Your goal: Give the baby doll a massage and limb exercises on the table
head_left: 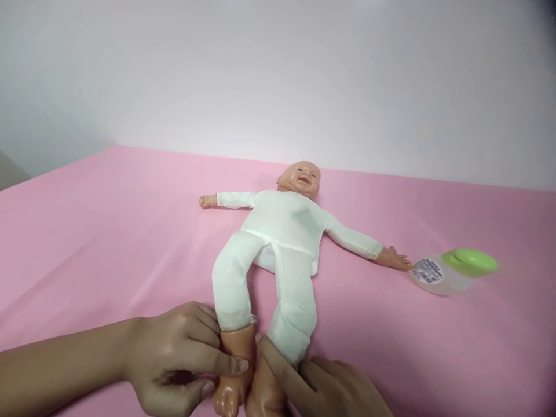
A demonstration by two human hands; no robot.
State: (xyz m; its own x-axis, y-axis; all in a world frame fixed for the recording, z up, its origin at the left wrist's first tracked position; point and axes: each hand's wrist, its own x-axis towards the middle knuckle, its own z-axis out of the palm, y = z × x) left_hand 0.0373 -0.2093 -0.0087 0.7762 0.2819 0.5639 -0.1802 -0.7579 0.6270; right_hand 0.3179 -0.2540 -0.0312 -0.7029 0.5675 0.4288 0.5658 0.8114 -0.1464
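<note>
A baby doll (286, 220) with a white cloth body lies face up, arms spread and legs toward me. My left hand (178, 353) is at the doll's lower leg on the left, its index finger across the bare ankle and its thumb beside the foot. Around the other lower leg is my right hand (325, 385), one finger stretched along the inner side and the rest curled at the outer side. The two bare feet are close together at the bottom edge, partly covered by my fingers.
A clear bottle (445, 284) with a green cap and a round label lies on its side at the right, by the doll's outstretched hand. Pink cloth (108, 249) covers the surface. Behind its far edge rises a pale wall (278, 75).
</note>
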